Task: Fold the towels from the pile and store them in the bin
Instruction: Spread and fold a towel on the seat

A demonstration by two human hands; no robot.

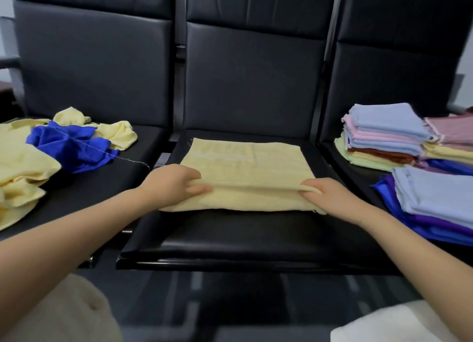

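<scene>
- Yellow towel (245, 167) lies flat on the middle seat (230, 242), near edge doubled over.
- Left hand (174, 183) and right hand (330, 198) each pinch that folded edge at opposite ends, hands well apart.
- To fold well: carry both ends over level, match the far edge, then smooth.
- Open seat shows in front of the towel; the far edge sits near the seat back.
- Unfolded pile (64, 147) on the left seat, folded stacks (384, 137) on the right; neither touches the towel.
- No bin in view.
</scene>
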